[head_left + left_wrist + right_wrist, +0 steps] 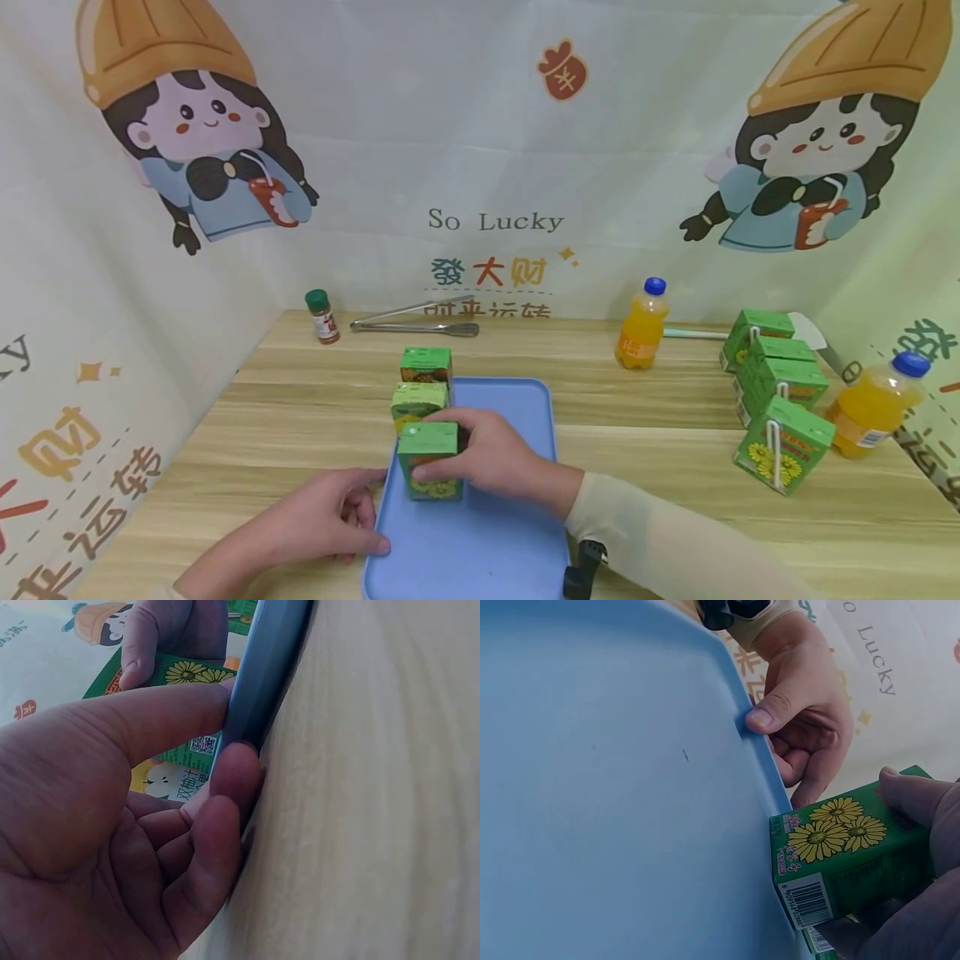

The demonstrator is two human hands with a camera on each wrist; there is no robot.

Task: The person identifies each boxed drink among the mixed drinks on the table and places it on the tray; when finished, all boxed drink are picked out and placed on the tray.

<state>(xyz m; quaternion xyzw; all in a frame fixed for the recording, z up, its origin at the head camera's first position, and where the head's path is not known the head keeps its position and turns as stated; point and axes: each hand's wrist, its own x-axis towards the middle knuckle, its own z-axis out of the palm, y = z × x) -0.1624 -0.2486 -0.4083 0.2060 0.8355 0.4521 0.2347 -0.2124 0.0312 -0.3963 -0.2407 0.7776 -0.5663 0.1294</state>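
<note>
My right hand grips a green drink carton with yellow flowers on its front, over the left part of a blue tray. In the right wrist view that carton has its barcode end near the tray's rim. Behind it stand a lighter green carton and another green carton, lined up at the tray's far left corner. My left hand pinches the tray's left rim. The left wrist view shows the thumb on the rim and curled fingers against its outer side.
Several green cartons stand at the right, near an orange drink bottle. Another orange bottle is at the back, beside a white-headed utensil. Metal tongs and a green-capped spice jar lie back left.
</note>
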